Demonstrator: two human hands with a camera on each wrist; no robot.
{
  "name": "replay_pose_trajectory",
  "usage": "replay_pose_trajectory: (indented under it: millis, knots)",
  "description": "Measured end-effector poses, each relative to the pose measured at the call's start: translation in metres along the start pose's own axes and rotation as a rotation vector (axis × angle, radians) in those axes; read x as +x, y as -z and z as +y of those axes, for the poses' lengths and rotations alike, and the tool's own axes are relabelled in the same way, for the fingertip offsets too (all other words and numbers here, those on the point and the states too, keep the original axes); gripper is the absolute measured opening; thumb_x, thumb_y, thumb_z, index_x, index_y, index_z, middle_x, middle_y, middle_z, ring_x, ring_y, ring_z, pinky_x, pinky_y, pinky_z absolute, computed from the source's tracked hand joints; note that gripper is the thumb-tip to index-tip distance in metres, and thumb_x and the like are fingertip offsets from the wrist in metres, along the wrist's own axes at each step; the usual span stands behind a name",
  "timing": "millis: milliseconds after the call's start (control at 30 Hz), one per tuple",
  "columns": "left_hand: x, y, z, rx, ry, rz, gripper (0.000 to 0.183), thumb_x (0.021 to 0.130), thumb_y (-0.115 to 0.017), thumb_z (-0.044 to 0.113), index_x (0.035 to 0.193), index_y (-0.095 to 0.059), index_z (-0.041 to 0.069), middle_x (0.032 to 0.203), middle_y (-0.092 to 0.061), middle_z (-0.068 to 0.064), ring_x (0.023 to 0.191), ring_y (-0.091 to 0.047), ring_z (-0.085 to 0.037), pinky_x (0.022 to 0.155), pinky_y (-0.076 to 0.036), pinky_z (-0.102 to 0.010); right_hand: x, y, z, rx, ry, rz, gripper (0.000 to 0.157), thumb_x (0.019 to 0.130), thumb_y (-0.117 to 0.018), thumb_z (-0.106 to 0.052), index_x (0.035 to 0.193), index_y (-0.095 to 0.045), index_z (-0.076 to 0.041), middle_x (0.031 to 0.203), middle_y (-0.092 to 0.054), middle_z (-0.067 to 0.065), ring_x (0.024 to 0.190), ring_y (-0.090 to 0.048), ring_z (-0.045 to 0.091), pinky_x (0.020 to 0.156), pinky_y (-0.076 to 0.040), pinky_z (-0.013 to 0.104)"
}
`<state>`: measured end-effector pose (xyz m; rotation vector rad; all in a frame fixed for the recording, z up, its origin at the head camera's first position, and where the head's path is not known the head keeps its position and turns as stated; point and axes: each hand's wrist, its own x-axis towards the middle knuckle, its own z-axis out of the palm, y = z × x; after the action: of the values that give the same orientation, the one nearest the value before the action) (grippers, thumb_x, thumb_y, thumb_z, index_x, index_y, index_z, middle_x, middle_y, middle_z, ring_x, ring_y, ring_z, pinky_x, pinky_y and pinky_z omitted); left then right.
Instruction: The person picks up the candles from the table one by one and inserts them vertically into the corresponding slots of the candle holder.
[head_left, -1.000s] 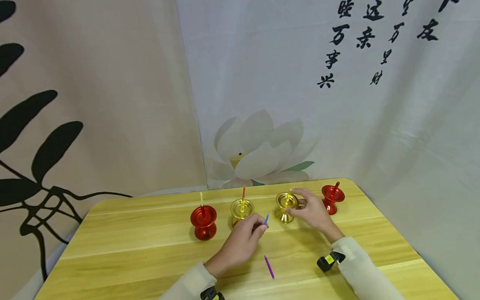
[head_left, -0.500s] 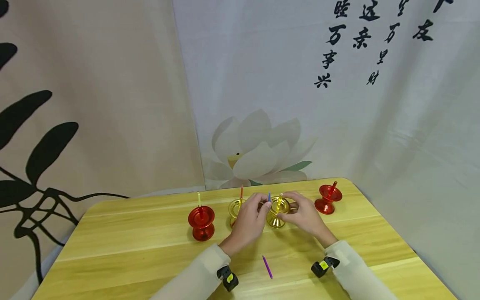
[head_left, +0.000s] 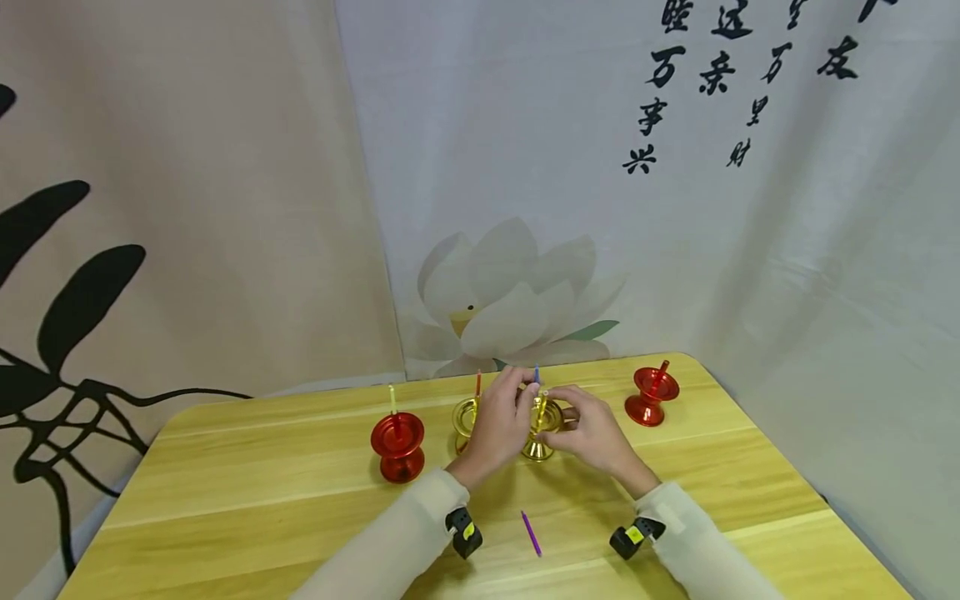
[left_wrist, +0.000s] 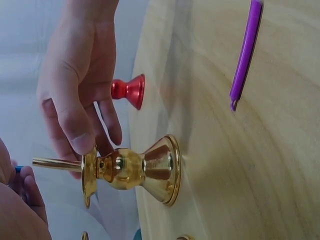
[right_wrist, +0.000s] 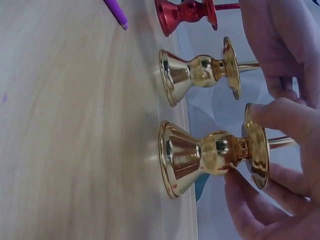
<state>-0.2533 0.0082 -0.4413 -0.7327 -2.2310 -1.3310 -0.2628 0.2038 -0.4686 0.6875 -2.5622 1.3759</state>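
Observation:
My left hand pinches a small blue candle upright, above the gold candle holder at the middle of the row. In the left wrist view only a bit of the candle shows between the fingertips. A thin gold tube rises from the holder's dish. My right hand grips the holder from the right, its thumb on the dish rim and other fingers under the dish in the right wrist view. A purple candle lies on the table nearer me.
To the left stand another gold holder with a red candle, partly behind my left hand, and a red holder with a pale yellow candle. A second red holder stands far right. A curtain hangs behind the table.
My left hand has raised the blue candle and carried it up over the gold holder, turning it upright. My right hand has shifted left with the gold holder, closer to the other gold one.

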Motion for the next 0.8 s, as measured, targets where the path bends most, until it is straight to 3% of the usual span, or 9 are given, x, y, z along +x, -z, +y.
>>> replay_pose_trajectory:
  millis: [433, 800]
  knots:
    - [0.0043, -0.0023, -0.0023, 0.024, 0.040, -0.013, 0.017, 0.116, -0.057, 0.010, 0.118, -0.072, 0.003, 0.113, -0.069, -0.008, 0.077, -0.055, -0.015, 0.070, -0.049, -0.031, 0.0033, -0.0068, -0.0060, -0.058, 0.028, 0.002, 0.059, 0.082, -0.096, -0.010, 0.136, -0.073, -0.001, 0.132, -0.072, 0.010, 0.112, -0.073, 0.034, 0.091, -0.064, 0.036]
    - [0.0040, -0.0029, -0.0032, 0.027, 0.021, -0.014, 0.016, 0.116, -0.057, 0.009, 0.116, -0.070, 0.002, 0.114, -0.069, -0.009, 0.082, -0.059, -0.018, 0.074, -0.053, -0.033, 0.0029, -0.0082, -0.0057, -0.058, 0.022, -0.008, 0.059, 0.084, -0.097, -0.013, 0.136, -0.072, -0.001, 0.134, -0.072, 0.012, 0.111, -0.074, 0.034, 0.091, -0.065, 0.038]
